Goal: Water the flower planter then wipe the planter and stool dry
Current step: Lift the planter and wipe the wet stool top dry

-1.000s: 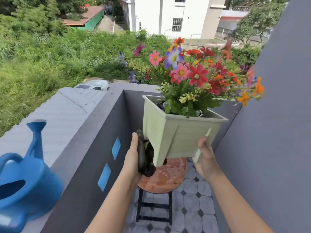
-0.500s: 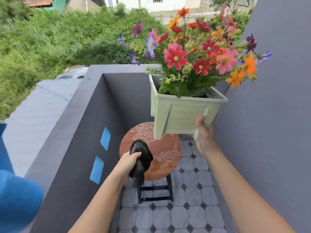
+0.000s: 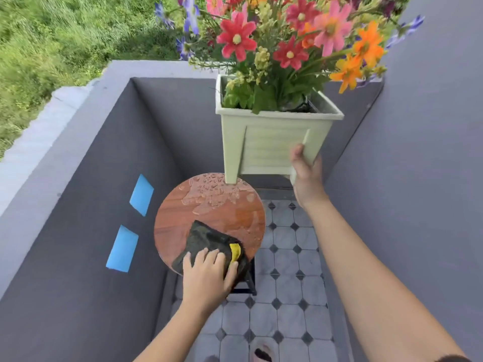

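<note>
Brimming planter (image 3: 271, 147) of flowers (image 3: 290, 43) aloft

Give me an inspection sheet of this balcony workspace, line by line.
Surface: stool top wet, drops on far half.
Job's things: planter lifted clear of stool; cloth flat on near part of the top.
Clutter: nothing seen.
Grippers: left hand presses cloth; right hand holds planter's lower corner.
Cables: nothing seen.
Surroundings: grey walls, tiled floor, grass beyond.
</note>
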